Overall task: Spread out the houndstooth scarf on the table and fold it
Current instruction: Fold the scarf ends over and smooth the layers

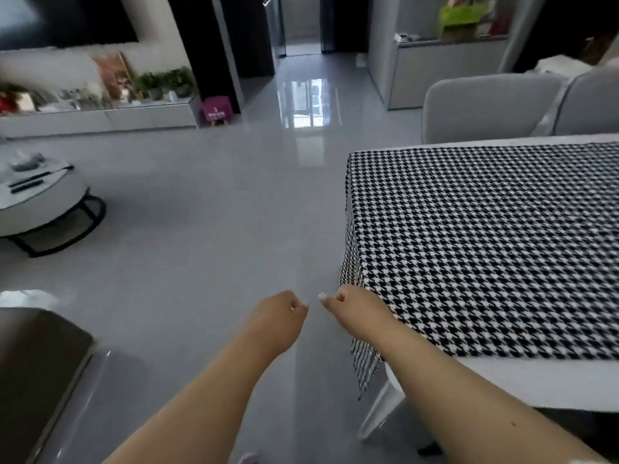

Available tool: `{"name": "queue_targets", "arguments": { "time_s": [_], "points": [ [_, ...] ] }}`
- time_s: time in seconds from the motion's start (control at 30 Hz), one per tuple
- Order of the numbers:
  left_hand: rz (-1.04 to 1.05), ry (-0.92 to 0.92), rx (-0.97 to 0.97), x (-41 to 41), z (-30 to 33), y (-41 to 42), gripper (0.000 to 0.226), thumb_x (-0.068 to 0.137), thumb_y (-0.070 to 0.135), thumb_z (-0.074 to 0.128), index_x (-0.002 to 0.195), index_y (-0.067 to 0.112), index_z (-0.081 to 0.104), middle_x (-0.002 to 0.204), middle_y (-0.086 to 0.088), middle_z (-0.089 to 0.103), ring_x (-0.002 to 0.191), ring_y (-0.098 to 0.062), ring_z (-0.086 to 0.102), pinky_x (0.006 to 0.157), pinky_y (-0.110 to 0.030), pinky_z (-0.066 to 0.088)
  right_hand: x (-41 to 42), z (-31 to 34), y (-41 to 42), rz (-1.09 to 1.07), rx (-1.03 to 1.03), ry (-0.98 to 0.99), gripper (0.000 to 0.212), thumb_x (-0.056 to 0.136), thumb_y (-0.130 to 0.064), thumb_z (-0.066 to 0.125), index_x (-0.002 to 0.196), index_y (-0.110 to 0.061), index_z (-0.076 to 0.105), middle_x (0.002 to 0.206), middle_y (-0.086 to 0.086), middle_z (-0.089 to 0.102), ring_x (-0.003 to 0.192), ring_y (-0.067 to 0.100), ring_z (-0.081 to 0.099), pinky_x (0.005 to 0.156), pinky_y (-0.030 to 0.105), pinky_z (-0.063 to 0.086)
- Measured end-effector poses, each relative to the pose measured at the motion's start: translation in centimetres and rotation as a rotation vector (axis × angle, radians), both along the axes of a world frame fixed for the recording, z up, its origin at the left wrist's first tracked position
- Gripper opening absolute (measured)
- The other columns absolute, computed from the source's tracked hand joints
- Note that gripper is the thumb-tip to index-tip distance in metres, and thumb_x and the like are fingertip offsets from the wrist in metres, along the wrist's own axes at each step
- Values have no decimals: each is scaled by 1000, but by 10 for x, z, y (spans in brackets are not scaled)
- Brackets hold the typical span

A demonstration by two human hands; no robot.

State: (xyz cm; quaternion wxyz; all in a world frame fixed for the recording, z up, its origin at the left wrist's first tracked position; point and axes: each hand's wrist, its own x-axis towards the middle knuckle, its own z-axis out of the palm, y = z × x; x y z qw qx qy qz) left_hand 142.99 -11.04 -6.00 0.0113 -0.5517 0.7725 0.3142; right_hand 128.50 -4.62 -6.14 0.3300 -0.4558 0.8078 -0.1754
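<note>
Head cam is showing the houndstooth scarf point(485, 242) lying flat over the white tabletop point(502, 383), its near end hanging off the left edge. Looks to me like spreading is done and folding isn't started. Both hands are hovering over the floor beside that edge, fingers curled, gripping nothing: left hand point(278, 313) apart from the cloth, right hand point(355, 308) just beside the draped corner.

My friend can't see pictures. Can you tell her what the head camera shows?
A black-and-white houndstooth scarf lies spread flat over a white table, its left edge hanging off. The person's left hand and right hand, fingers curled, hang over the grey floor beside the table.
</note>
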Motion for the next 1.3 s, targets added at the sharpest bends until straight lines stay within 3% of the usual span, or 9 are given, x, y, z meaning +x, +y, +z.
{"name": "queue_targets", "arguments": {
  "time_s": [0.3, 0.43, 0.6, 0.73, 0.87, 0.97, 1.03, 1.17, 1.3],
  "points": [
    [-389, -18, 90, 21, -38, -91, 30, 97, 36, 44, 91, 11, 60, 89, -5, 67, 84, -25, 63, 71, -32, 49, 68, -63, -18, -501, 65, -127, 49, 98, -41, 44, 56, -16, 45, 57, -3, 43, 70, 22, 48, 53, 32, 26],
    [-515, 5, 211, 12, -80, -94, 35, 98, 38, 44, 90, 8, 59, 95, -9, 68, 90, -27, 64, 80, -37, 52, 84, -99, -4, -742, 172, -238, 33, 97, -33, 45, 98, -6, 64, 86, 8, 56, 82, 21, 49, 67, 28, 35],
    [-579, -2, 323, -8, -139, -92, 39, 97, 39, 44, 89, 4, 59, 98, -14, 69, 94, -32, 64, 88, -44, 51, 84, -164, 10, -1057, 203, -315, 25, 93, -30, 51, 101, -8, 60, 93, 11, 60, 81, 22, 51, 66, 27, 44],
    [-556, -25, 396, -17, -194, -90, 40, 96, 44, 43, 91, 8, 58, 101, -13, 69, 96, -32, 64, 89, -45, 51, 73, -218, 9, -1258, 219, -319, 45, 87, -33, 58, 122, -6, 51, 113, 14, 61, 99, 25, 59, 84, 30, 49],
    [-499, -28, 457, -20, -249, -90, 42, 97, 42, 43, 95, 3, 58, 103, -18, 69, 100, -36, 64, 91, -45, 50, 58, -266, 3, -1358, 151, -368, 57, 84, -26, 65, 133, -7, 42, 122, 15, 56, 109, 28, 58, 67, 13, 33],
    [-425, -2, 530, -21, -275, -88, 43, 98, 40, 43, 97, 0, 57, 103, -20, 69, 98, -37, 64, 90, -46, 51, 48, -288, 0, -1416, 138, -370, 13, 87, -23, 63, 96, -16, 58, 105, 9, 65, 78, 11, 62, 54, 13, 40],
    [-332, 43, 612, -20, -286, -87, 45, 95, 42, 46, 95, -1, 58, 100, -24, 67, 95, -40, 63, 89, -48, 51, 50, -283, -7, -1360, 153, -324, 22, 90, -20, 58, 70, -22, 49, 79, -3, 59, 43, -3, 53, 36, 6, 33],
    [-163, 95, 747, -16, -292, -86, 49, 82, 62, 46, 68, 14, 49, 72, -13, 55, 71, -27, 54, 74, -41, 43, 69, -256, -27, -1411, -200, -360, 3, 79, -11, 64, 79, -14, 65, 67, -1, 60, 48, 5, 56, 44, 13, 41],
    [84, 50, 860, -8, -271, -88, 73, 92, 64, 36, 130, 4, 51, 129, -21, 56, 121, -35, 53, 108, -47, 39, 92, -200, -39, -1411, -316, -551, 10, 100, -20, 47, 95, -11, 46, 77, 2, 50, 73, 13, 46, 51, 3, 36]
  ]
}}
